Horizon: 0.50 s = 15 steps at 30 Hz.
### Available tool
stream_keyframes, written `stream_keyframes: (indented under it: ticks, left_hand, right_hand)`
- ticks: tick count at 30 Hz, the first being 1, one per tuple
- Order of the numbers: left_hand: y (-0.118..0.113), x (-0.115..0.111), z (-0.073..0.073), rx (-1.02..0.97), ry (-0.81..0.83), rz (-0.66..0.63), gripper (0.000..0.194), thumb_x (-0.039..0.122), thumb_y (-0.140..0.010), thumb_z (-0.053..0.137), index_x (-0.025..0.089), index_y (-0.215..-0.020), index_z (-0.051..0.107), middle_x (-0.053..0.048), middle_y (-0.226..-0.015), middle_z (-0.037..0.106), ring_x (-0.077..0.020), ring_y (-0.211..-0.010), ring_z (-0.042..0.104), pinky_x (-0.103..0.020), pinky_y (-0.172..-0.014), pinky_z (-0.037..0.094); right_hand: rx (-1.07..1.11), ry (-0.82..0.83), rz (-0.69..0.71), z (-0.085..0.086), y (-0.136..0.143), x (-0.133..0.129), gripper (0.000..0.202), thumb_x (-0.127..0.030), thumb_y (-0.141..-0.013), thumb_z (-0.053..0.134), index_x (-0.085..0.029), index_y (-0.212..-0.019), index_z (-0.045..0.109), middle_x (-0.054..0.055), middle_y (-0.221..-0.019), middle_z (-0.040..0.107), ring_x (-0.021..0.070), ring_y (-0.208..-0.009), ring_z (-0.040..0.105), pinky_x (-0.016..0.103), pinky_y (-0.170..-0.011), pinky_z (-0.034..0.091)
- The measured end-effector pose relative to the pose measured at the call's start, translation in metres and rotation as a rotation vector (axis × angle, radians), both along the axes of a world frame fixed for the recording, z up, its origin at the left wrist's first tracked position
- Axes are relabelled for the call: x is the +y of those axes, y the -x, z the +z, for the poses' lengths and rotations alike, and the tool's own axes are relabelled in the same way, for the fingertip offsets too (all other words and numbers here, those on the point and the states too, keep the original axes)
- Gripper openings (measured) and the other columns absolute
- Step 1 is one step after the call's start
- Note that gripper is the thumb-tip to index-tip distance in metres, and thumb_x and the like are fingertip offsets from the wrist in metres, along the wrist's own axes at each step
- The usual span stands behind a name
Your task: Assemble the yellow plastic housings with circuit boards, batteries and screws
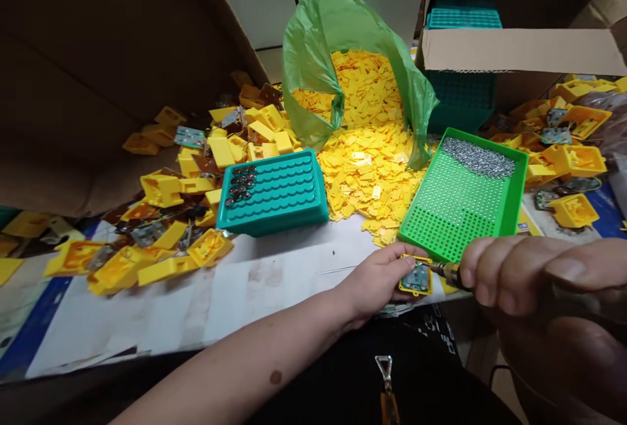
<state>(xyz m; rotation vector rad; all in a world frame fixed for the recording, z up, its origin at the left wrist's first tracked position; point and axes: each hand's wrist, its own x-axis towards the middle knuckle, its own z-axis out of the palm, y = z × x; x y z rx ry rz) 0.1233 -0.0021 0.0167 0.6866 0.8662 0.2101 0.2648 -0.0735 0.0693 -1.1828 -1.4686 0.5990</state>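
My left hand (375, 281) is closed on a small yellow case (415, 276) at the table's front edge, with a green circuit board showing inside it. From the right, my right hand (519, 275) grips a screwdriver (448, 274), its fingers wrapped round the handle. The tool's tip is at the upper right part of the case; whether it touches a screw is too small to tell. Just beyond the case lies a bright green perforated tray (441, 216) with many small metal screws (477, 157) heaped at its far end.
A teal ridged tray (274, 216) holds several dark round parts (241, 185). Small yellow pieces (367, 157) spill from a green bag (313, 53). Yellow housings pile up at left (122, 268) and right (575, 211). Cardboard boxes (524, 49) stand behind.
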Motion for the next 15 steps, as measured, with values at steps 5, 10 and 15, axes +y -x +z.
stream_keyframes:
  ticks: [5, 10, 15]
  left_hand:
    - [0.0010, -0.0015, -0.0018, -0.002, -0.031, -0.010, 0.020, 0.026, -0.077, 0.052, 0.017, -0.094, 0.059, -0.003, -0.087, 0.058, -0.0132, -0.076, 0.055, -0.031, -0.072, 0.046]
    - [-0.0002, -0.0017, -0.0006, -0.005, -0.045, -0.025, 0.020, 0.024, -0.080, 0.049, 0.015, -0.096, 0.057, -0.003, -0.089, 0.055, -0.0123, -0.078, 0.054, -0.029, -0.072, 0.046]
    - [-0.0005, -0.0012, -0.0013, -0.001, -0.054, -0.033, 0.023, 0.024, -0.080, 0.049, 0.015, -0.100, 0.056, -0.002, -0.088, 0.055, -0.0124, -0.078, 0.055, -0.029, -0.071, 0.046]
  right_hand:
    - [0.407, -0.006, 0.094, -0.0030, 0.0049, 0.0049, 0.014, -0.030, -0.083, 0.058, -0.026, -0.095, 0.053, -0.001, -0.060, 0.052, 0.0154, -0.052, 0.053, 0.040, -0.052, 0.050]
    - [0.425, 0.002, 0.125, -0.0026, 0.0061, 0.0039, 0.015, -0.027, -0.082, 0.060, -0.024, -0.096, 0.054, -0.001, -0.061, 0.053, 0.0153, -0.054, 0.054, 0.039, -0.053, 0.050]
    - [0.458, -0.038, 0.198, -0.0002, 0.0094, 0.0107, 0.017, -0.019, -0.081, 0.059, -0.020, -0.097, 0.053, 0.000, -0.064, 0.054, 0.0143, -0.055, 0.054, 0.037, -0.054, 0.048]
